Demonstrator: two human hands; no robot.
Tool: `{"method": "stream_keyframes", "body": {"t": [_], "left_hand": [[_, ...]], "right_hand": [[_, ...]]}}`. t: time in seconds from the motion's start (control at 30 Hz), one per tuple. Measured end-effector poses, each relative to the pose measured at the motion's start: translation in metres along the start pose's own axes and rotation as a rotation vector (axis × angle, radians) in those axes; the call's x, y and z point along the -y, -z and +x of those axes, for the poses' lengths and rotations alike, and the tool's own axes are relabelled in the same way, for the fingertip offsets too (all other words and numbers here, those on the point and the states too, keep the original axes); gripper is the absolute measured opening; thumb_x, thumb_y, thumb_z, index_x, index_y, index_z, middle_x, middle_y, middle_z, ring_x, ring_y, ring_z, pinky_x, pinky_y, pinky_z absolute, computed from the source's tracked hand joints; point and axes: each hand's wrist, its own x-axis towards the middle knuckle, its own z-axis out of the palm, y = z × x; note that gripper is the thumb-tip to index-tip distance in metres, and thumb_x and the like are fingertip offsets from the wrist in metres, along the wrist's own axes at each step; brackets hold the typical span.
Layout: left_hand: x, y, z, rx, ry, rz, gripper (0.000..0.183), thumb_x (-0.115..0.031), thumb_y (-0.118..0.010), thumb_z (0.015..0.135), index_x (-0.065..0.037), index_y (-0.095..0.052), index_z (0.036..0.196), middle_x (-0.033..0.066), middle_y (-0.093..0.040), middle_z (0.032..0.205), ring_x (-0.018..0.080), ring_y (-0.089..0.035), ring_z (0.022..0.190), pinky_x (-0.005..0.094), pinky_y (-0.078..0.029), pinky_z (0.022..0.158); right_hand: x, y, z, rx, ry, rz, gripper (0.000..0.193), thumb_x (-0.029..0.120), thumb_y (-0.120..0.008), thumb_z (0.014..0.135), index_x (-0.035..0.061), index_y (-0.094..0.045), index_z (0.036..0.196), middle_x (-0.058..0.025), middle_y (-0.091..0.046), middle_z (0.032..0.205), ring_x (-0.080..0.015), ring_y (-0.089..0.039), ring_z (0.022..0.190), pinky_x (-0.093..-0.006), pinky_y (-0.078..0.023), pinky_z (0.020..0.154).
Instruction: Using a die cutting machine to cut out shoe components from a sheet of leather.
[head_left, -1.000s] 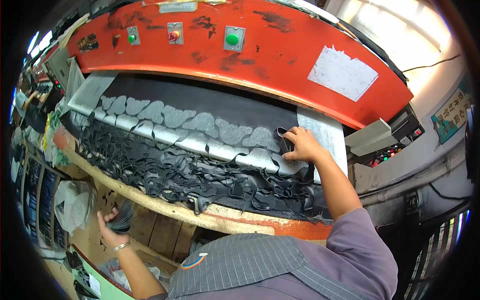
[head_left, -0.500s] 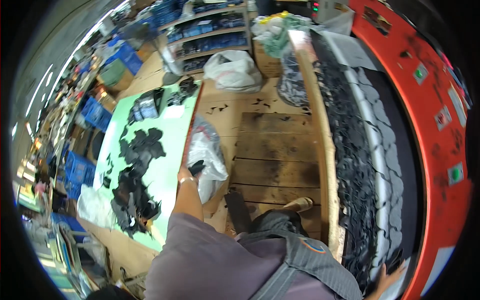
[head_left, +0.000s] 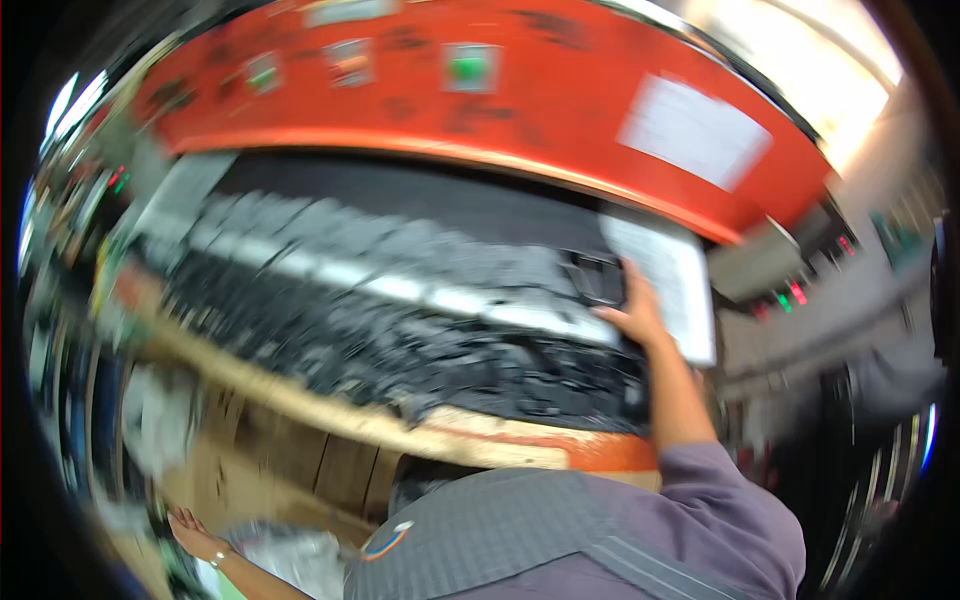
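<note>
My right hand (head_left: 642, 310) is at the right end of the work bed, thumb and fingers around the near edge of a dark frame-shaped piece (head_left: 597, 278); blur hides its details. That piece rests on a dark sheet (head_left: 400, 190), beside a row of grey rounded cut shapes (head_left: 400, 235). Along the near side runs a thick heap of black scraps (head_left: 400, 345). My left hand (head_left: 195, 535), with a band at the wrist, hangs low at the left. Its fingers are apart with nothing in them, close to a clear plastic bag (head_left: 290, 555).
A red machine beam (head_left: 400, 100) with buttons and a white paper (head_left: 695, 130) spans the far side. A wooden rail (head_left: 500, 425) edges the bed nearest me. A pale board (head_left: 665, 270) lies at its right end. At left is a whitish sack (head_left: 160, 420).
My view has swung right, from the green table and aisle to face the red machine. My right hand now shows fully at the dark frame; my left hand is away from the table edge.
</note>
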Motion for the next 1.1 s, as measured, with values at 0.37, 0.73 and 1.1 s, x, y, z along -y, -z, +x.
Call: {"method": "stream_keyframes", "body": {"t": [0.37, 0.73, 1.1], "left_hand": [[0.007, -0.372, -0.444, 1.813, -0.486, 0.205, 0.064, -0.013, -0.061, 0.085, -0.003, -0.033, 0.142, 0.0157, -0.062, 0.121, 0.0226, -0.059, 0.106, 0.0357, -0.043, 0.094], [0.032, -0.409, -0.519, 1.949, -0.918, 0.525, 0.082, -0.013, -0.049, 0.083, 0.006, -0.001, 0.147, 0.0155, -0.045, 0.144, 0.0247, -0.036, 0.137, 0.0504, -0.003, 0.114], [0.030, -0.408, -0.510, 2.033, -1.069, 0.534, 0.085, -0.014, -0.053, 0.080, 0.005, -0.005, 0.148, 0.0154, -0.042, 0.145, 0.0266, -0.032, 0.139, 0.0523, -0.002, 0.114]], "right_hand": [[-0.015, -0.019, 0.022, -0.088, -0.059, 0.138, 0.118, 0.049, -0.084, 0.057, 0.0070, -0.023, 0.148, -0.0232, -0.045, 0.138, -0.0375, -0.041, 0.130, -0.0452, -0.028, 0.108], [-0.019, -0.014, 0.031, -0.130, -0.077, 0.173, 0.130, 0.046, -0.087, 0.053, 0.0028, -0.011, 0.149, -0.0205, -0.053, 0.132, -0.0368, -0.043, 0.128, -0.0439, -0.027, 0.109], [-0.017, -0.009, 0.025, -0.090, -0.136, 0.137, 0.128, 0.046, -0.087, 0.051, -0.0027, -0.018, 0.147, -0.0188, -0.057, 0.128, -0.0354, -0.045, 0.126, -0.0431, -0.029, 0.109]]}}
